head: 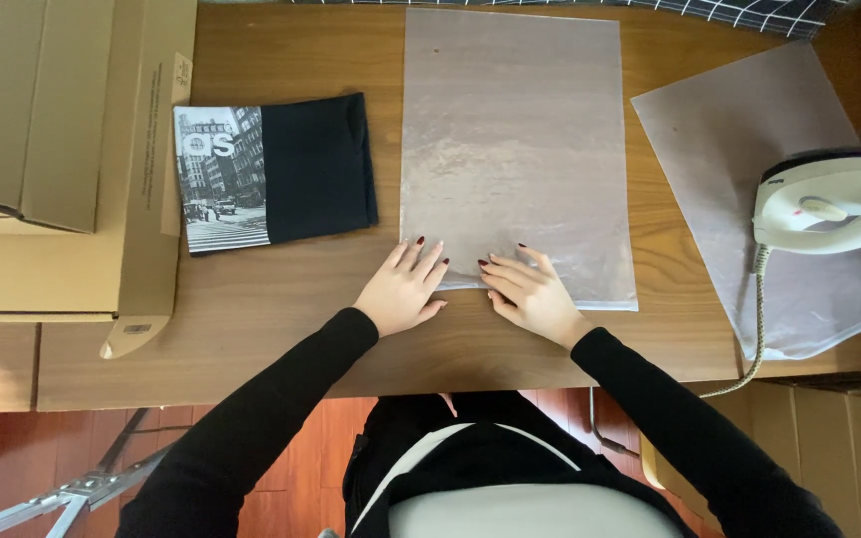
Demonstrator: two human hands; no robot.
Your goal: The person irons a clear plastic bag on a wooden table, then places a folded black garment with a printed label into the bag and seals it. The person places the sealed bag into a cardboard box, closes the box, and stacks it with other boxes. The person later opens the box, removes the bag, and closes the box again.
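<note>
A large frosted clear plastic bag [513, 149] lies flat on the wooden table [281, 329]. My left hand [404, 289] rests palm down with its fingertips on the bag's near left corner. My right hand [533, 294] presses its fingers on the bag's near edge just beside it. Both hands lie flat with fingers spread and grip nothing. A folded black garment [276, 174] with a black-and-white street photo print sits to the left of the bag, apart from both hands.
Cardboard boxes [62, 159] are stacked at the table's left edge. A second frosted plastic sheet [749, 169] lies to the right, with a white clothes iron [829, 204] resting on it and its cord [757, 329] hanging over the front edge.
</note>
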